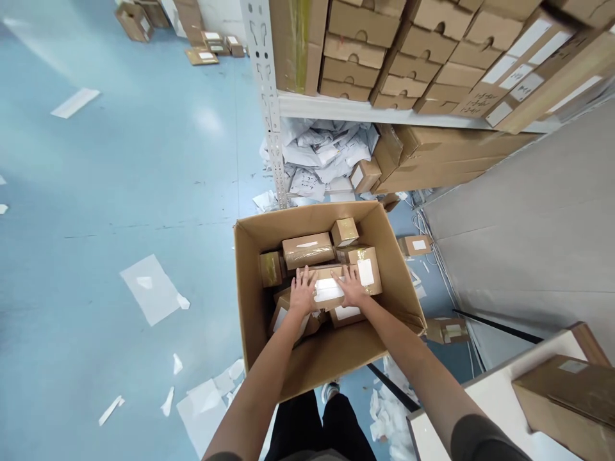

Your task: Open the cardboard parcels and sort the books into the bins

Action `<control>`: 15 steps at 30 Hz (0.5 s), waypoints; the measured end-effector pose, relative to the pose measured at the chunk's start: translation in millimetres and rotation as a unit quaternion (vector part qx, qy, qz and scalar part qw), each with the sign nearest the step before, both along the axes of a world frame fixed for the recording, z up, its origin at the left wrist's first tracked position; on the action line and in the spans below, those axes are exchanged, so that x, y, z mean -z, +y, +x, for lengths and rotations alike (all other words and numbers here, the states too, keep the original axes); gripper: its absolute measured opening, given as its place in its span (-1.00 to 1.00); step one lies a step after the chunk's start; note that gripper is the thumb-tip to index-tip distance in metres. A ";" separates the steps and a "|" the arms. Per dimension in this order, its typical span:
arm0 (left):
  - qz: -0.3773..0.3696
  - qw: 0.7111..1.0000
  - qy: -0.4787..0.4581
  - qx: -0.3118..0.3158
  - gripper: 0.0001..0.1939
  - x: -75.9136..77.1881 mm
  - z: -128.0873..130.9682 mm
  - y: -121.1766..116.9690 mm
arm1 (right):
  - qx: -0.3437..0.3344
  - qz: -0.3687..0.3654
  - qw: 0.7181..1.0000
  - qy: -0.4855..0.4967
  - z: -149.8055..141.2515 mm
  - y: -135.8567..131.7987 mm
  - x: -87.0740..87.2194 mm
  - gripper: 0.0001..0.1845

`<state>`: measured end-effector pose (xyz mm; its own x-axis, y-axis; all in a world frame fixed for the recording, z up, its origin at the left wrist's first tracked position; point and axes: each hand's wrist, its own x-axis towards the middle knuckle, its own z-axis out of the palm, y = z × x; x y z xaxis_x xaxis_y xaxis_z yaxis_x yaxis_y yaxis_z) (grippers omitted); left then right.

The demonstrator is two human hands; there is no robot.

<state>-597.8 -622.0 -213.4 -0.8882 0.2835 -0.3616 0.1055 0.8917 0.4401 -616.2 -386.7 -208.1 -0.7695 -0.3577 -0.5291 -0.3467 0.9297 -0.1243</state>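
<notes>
A large open carton [331,381] stands in front of my legs with several smaller boxes inside. Both hands reach down into it. My left hand [302,293] lies over the left part of a small cardboard box [327,278] with a white label, and my right hand [352,288] is on its right part. Between them they grip this box, fingers spread over its top; the thumbs point inward. Behind it lies a taped brown box [307,251]. A labelled box [373,269] sits right of my right hand, and a narrow taped box [271,269] rests at the carton's left wall.
A metal shelf [331,105] behind the carton bears stacked cardboard boxes; white mailing bags [331,150] are heaped beneath. Paper scraps [154,288] litter the blue floor on the left. At the right stand a grey wall [528,211] and a white table [509,384] with a carton [571,397] on it.
</notes>
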 end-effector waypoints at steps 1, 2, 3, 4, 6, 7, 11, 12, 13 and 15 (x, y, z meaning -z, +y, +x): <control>-0.007 1.000 -0.002 0.012 0.39 -2.3 0.5 -1.0 | 0.007 0.000 1.000 0.005 8.8 -2.7 -4.0 0.63; -0.015 1.000 0.004 0.021 0.38 -5.5 3.5 -3.0 | 0.013 -0.002 1.000 0.011 16.9 -6.0 -8.2 0.60; -0.026 0.999 0.015 0.030 0.35 -9.8 8.6 -6.0 | 0.019 -0.004 1.000 0.020 24.6 -9.7 -13.0 0.57; -0.037 0.998 0.028 0.039 0.32 -15.4 15.0 -9.6 | 0.023 -0.008 0.999 0.028 31.6 -13.4 -18.7 0.55; -0.053 0.996 0.054 0.056 0.27 -30.8 29.0 -17.8 | 0.029 -0.020 0.998 0.045 44.1 -19.2 -34.2 0.52; -0.055 0.994 0.065 0.064 0.26 -40.6 35.6 -21.7 | 0.032 -0.027 0.998 0.052 49.6 -20.8 -44.2 0.52; -0.042 0.988 0.118 0.087 0.19 -92.6 57.6 -31.0 | 0.039 -0.068 0.995 0.069 71.1 -15.3 -97.9 0.54; -0.037 0.986 0.130 0.095 0.18 -107.9 63.1 -31.5 | 0.040 -0.079 0.993 0.071 77.5 -11.5 -113.1 0.54; -0.033 0.984 0.143 0.100 0.17 -123.8 69.2 -31.3 | 0.041 -0.089 0.992 0.075 84.7 -7.0 -128.4 0.54; -0.021 0.977 0.174 0.118 0.14 -155.9 83.1 -29.2 | 0.041 -0.105 0.989 0.092 102.4 3.1 -158.0 0.55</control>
